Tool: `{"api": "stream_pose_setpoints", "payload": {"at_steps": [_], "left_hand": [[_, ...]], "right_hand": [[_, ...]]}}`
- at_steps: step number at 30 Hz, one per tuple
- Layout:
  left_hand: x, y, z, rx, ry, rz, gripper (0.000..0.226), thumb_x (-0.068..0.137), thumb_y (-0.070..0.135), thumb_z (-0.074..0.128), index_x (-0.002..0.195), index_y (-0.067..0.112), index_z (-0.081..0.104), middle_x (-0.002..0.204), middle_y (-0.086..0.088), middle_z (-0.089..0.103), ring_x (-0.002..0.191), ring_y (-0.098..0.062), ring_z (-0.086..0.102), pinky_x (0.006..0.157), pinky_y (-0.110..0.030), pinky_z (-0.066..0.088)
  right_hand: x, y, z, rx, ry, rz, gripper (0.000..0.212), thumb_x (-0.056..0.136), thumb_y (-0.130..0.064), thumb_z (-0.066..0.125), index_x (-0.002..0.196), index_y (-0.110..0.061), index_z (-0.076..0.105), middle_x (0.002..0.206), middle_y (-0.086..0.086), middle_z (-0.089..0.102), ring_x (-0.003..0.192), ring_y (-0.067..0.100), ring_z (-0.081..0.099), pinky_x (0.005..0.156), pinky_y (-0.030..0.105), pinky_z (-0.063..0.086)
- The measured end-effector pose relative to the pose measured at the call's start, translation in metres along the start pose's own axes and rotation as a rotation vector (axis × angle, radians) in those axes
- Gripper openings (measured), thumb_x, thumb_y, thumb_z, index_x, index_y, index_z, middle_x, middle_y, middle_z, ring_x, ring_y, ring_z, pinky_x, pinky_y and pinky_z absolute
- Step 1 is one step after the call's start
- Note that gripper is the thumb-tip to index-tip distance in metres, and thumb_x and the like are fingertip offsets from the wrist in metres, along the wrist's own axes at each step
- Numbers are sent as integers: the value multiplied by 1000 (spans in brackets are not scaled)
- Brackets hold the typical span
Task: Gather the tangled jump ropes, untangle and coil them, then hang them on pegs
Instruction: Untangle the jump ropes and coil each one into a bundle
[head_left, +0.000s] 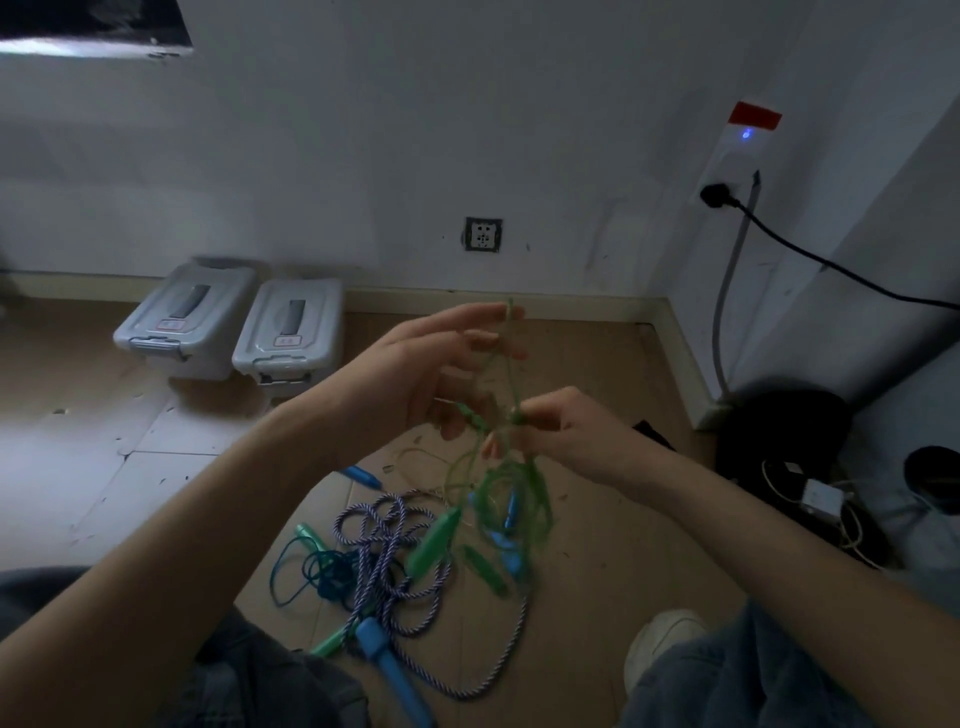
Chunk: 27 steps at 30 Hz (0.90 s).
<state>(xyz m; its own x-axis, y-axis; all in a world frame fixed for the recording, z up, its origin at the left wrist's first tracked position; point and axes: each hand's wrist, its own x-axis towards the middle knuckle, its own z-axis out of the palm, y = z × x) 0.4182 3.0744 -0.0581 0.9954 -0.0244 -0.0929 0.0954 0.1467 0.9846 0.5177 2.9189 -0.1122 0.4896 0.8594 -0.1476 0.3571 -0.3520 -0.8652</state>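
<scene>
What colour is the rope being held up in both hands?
Translucent green rope, its green handles dangling below; it shows in the head view.

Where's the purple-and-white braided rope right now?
Head view, bottom centre: the braided rope lies on the floor between the person's knees, below both hands.
</scene>
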Motion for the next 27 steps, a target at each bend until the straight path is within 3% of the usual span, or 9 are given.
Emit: {"api": "stream_pose_setpoints", "payload": {"at_steps": [3, 7, 11, 14, 16, 20, 22, 24, 27], "left_hand": [[1, 0, -9, -17, 80, -25, 32, 81, 20, 54, 111, 31, 61, 84, 6, 68, 48, -11, 51, 42, -18, 37], [1, -6, -21, 258, 358, 22, 15, 84, 28, 58, 90, 25, 71, 65, 9, 62, 47, -5, 48, 46, -16, 43], [4, -20, -26, 256, 538, -97, 19, 90, 22, 54, 80, 12, 67, 73, 0, 64, 59, -7, 54, 55, -14, 50], [5, -28, -32, 519, 587, -188, 19, 90, 21, 53, 75, 17, 63, 83, -5, 63, 78, -17, 54, 71, -28, 49], [6, -29, -32, 639, 621, -161, 14, 89, 22, 54, 78, 16, 60, 80, 0, 59, 80, -15, 54, 70, -27, 44], [8, -26, -14, 532, 423, -21, 26, 81, 29, 61, 104, 16, 57, 97, 11, 61, 88, 4, 56, 67, -10, 45], [10, -27, 1, 450, 242, 0, 39, 77, 26, 64, 113, 13, 55, 107, 5, 63, 94, -2, 62, 74, -13, 51], [12, -31, 15, 366, 165, 42, 30, 81, 11, 62, 110, 6, 57, 98, -6, 67, 82, -9, 67, 72, -17, 55], [14, -34, 14, 338, 170, 21, 15, 85, 2, 56, 99, -2, 62, 75, -7, 69, 59, -9, 65, 61, -21, 56]], "right_hand": [[-2, 0, -11, 210, 60, -17, 17, 88, -24, 57, 89, -12, 69, 92, 1, 72, 86, 13, 66, 80, 25, 53], [-4, -6, -24, 325, 128, -27, 19, 84, -21, 59, 84, -4, 68, 72, -4, 71, 51, 4, 57, 49, 14, 45], [-4, -5, -41, 344, 300, 51, 17, 88, -15, 59, 75, -11, 70, 62, -1, 67, 42, 8, 44, 38, 16, 34], [-4, -3, -43, 301, 468, 68, 23, 94, -15, 51, 75, -14, 63, 72, 4, 72, 45, 15, 43, 45, 26, 33], [-6, -4, -43, 251, 516, 32, 22, 97, -16, 47, 78, -14, 58, 69, 2, 72, 44, 16, 44, 46, 28, 33], [-9, -13, -38, 154, 345, -88, 18, 95, -20, 49, 82, -19, 60, 77, 4, 73, 48, 12, 52, 51, 29, 42], [-10, -19, -30, 192, 219, -145, 15, 93, -22, 51, 84, -20, 62, 77, 1, 73, 52, 5, 58, 51, 21, 46], [-10, -23, -26, 229, 169, -174, 16, 93, -24, 51, 85, -20, 64, 75, -2, 71, 56, 5, 60, 50, 18, 46], [-8, -21, -32, 197, 306, -124, 20, 95, -21, 50, 81, -19, 64, 72, 2, 72, 48, 9, 53, 45, 25, 43]]}}
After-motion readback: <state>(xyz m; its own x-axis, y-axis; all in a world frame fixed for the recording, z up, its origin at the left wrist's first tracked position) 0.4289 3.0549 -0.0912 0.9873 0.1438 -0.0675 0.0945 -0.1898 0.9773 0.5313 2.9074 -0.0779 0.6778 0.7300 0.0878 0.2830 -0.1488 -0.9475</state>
